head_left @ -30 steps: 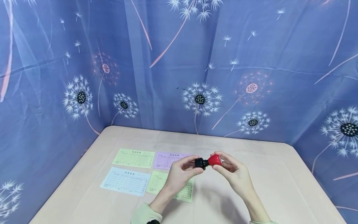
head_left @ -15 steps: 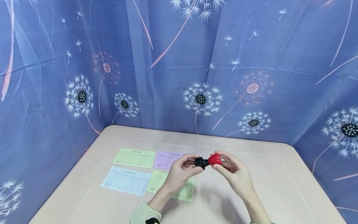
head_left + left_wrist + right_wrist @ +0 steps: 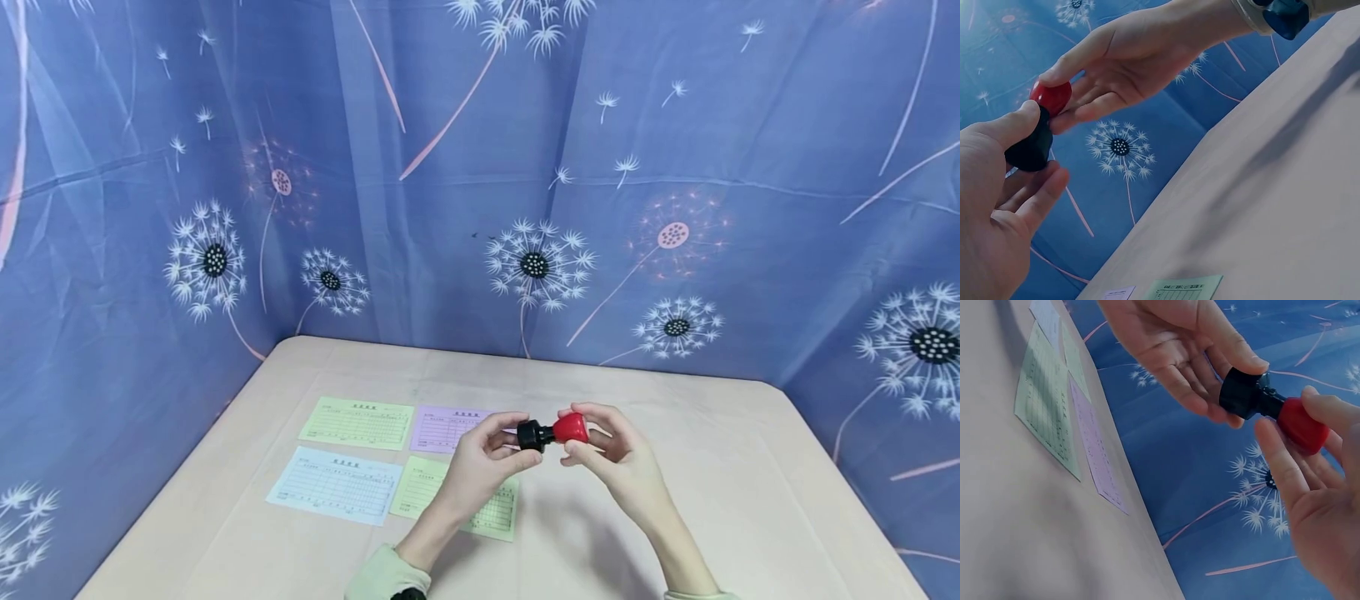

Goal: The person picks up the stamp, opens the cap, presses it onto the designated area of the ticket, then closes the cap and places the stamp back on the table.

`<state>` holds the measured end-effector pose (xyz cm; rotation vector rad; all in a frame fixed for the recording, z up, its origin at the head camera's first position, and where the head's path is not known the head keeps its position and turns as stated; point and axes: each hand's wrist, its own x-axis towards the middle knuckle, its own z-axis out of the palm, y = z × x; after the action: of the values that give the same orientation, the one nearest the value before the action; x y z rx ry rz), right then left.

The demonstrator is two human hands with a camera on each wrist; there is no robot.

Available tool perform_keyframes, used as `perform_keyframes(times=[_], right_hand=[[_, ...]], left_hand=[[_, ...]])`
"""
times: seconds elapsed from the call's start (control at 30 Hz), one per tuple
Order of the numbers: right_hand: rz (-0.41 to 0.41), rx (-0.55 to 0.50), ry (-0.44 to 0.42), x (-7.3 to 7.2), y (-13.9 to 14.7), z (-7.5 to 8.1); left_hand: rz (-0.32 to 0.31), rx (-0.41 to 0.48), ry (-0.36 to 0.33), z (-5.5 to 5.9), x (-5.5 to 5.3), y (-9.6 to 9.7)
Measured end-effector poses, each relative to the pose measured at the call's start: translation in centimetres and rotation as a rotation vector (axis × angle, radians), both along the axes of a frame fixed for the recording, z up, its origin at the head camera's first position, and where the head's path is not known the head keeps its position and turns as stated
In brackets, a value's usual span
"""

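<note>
Above the table, both hands hold a stamp with a red handle (image 3: 572,427) and a black round base (image 3: 531,436), lying sideways in the air. My left hand (image 3: 480,471) grips the black base between thumb and fingers. My right hand (image 3: 630,467) has its thumb and index finger around the red handle. The right wrist view shows a narrow black neck (image 3: 1269,400) between base and handle. In the left wrist view, the dark base (image 3: 1032,144) partly covers the neck.
Paper forms lie on the pale table (image 3: 720,483), left of and under the left arm: a green form (image 3: 358,422), a purple form (image 3: 442,427), a blue form (image 3: 337,485) and another green form (image 3: 495,512). Blue dandelion-print curtain (image 3: 465,208) encloses the back and sides.
The right hand's thumb and index finger have shifted slightly left along the red handle, towards the neck. The left hand keeps its grip on the black base; the forms lie as before.
</note>
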<state>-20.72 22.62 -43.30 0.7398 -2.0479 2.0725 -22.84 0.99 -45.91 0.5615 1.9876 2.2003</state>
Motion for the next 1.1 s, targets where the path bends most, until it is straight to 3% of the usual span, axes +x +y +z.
perform_keyframes(times=[0.1,0.43,0.6,0.73,0.8,0.97,1.1], right_hand=[[0.020,-0.004,0.003,0.0,-0.1,-0.2],[-0.032,0.046,-0.056,0.4,-0.3,-0.1],[-0.063,0.039,-0.062,0.6,0.4,0.4],[-0.094,-0.088,-0.029,0.6,1.7,0.9],[-0.036,-0.179,0.014,0.5,2.5,1.0],[0.254,-0.386,0.049,0.0,3.7,0.8],[0.347,-0.436,0.032,-0.3,3.8,0.5]], left_hand=[[0.007,-0.007,0.009,0.0,0.1,0.0],[-0.008,-0.048,0.028,0.1,0.5,0.0],[-0.112,0.059,0.052,0.4,0.4,-0.5],[-0.204,0.160,0.052,0.8,0.2,-0.8],[-0.222,0.170,0.031,0.8,0.0,-0.8],[-0.263,0.134,-0.051,0.1,-0.3,-0.6],[-0.278,0.046,-0.101,-0.6,-0.1,-0.2]])
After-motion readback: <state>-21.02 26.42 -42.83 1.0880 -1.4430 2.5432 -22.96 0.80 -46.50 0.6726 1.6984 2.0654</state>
